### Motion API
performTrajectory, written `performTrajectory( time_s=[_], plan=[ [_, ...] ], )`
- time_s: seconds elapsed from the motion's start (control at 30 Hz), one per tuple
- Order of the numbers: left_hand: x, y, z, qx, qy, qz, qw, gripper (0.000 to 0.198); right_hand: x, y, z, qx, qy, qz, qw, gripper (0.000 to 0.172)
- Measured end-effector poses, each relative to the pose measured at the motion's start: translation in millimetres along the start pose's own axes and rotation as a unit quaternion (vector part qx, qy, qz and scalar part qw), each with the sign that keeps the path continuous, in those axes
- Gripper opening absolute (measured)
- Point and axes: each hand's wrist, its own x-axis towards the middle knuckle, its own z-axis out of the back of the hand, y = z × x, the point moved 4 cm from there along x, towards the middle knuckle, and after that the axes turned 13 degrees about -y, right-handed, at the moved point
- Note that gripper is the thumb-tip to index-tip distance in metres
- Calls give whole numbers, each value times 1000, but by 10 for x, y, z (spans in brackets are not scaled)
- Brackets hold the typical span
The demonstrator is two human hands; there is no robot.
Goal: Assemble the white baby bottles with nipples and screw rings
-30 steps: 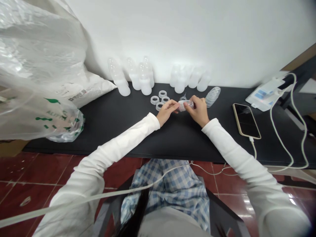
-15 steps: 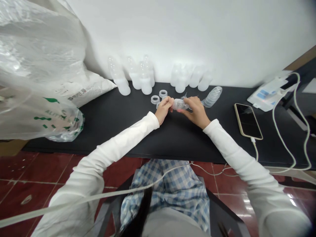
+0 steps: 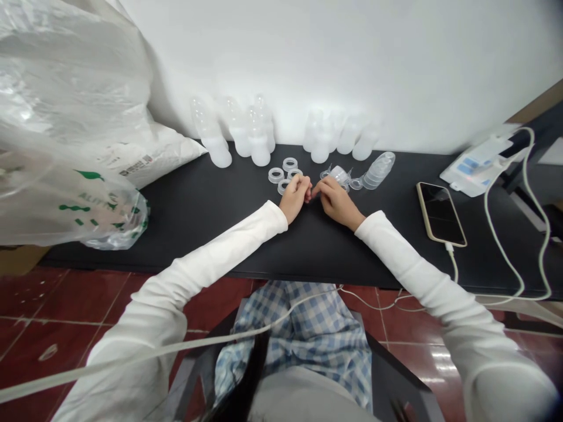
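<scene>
My left hand (image 3: 295, 199) is closed in a loose fist above the black table, its fingers curled inward so that anything inside is hidden. My right hand (image 3: 338, 203) faces it, fingers bent and closed, with the index fingertip reaching to the left fingers. Whether a small part is between them cannot be made out. Just behind the right hand lie a clear cap (image 3: 340, 174) and several thin clear teats (image 3: 356, 183). Translucent collar rings (image 3: 276, 175) lie beyond the left hand. A stack of clear caps (image 3: 379, 170) leans at the right.
Milky bottles with clear domed caps (image 3: 219, 153) stand along the wall on the left; uncapped bottles (image 3: 319, 151) stand right of them. Plastic bags (image 3: 109, 211) cover the table's left end. A phone (image 3: 441, 213) on a white cable and a white box (image 3: 477, 167) are at the right.
The clear cap that was between both hands is out of them; a clear cap now shows behind the right hand. My right hand has shifted left, its fingers now curled towards the left hand.
</scene>
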Motion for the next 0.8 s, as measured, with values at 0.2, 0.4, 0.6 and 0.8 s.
performTrajectory(
  time_s=[0.2, 0.4, 0.6, 0.8],
  plan=[
    [4, -13, 22, -2, 11, 30, 999, 36, 44, -26, 178, -113, -71, -30, 991, 28],
    [-5, 1, 11, 6, 22, 33, 999, 36, 37, -128, 270, -288, -26, -60, 955, 46],
    [-9, -5, 12, 9, 24, 30, 999, 35, 1, -198, 265, -323, 3, -31, 946, 37],
    [-12, 2, 5, 16, 36, 26, 999, 35, 50, -187, 333, -305, -25, -61, 950, 38]
  ],
)
